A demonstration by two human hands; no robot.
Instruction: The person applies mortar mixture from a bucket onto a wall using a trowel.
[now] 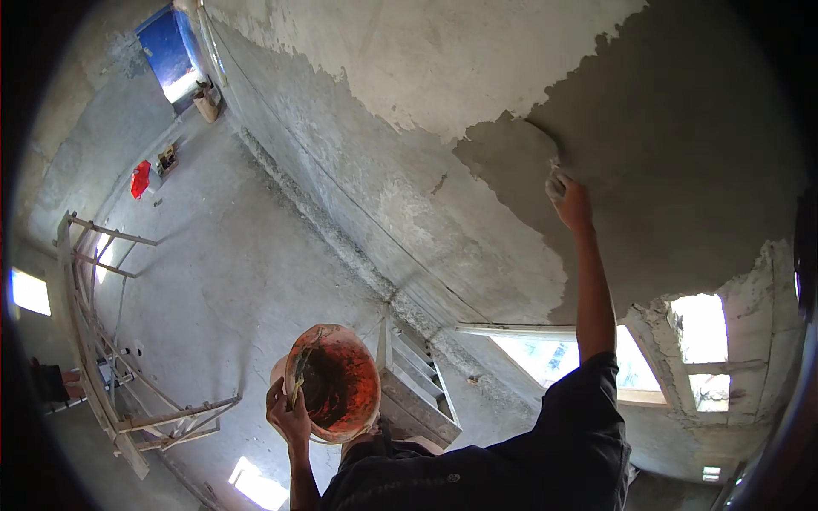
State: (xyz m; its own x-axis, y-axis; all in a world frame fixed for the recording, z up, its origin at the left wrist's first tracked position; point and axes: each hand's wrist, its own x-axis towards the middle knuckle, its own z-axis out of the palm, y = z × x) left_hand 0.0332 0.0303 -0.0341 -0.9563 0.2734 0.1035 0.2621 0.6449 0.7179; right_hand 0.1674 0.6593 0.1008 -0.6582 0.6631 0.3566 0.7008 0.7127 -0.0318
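My right arm reaches up to the wall, and my right hand is closed round the handle of a trowel. Its thin dark blade lies against the dark, wet-looking plaster, near the ragged border with the pale dry wall. Close to my body, my left hand grips the rim of an orange bucket. The bucket's mouth faces up, its inside smeared with dark residue. What lies at its bottom is too dark to make out.
Beside the bucket stands a wooden stepped frame. A long wooden trestle stands at the left. Window openings break the wall at lower right. A red object lies on the far floor, near a blue doorway.
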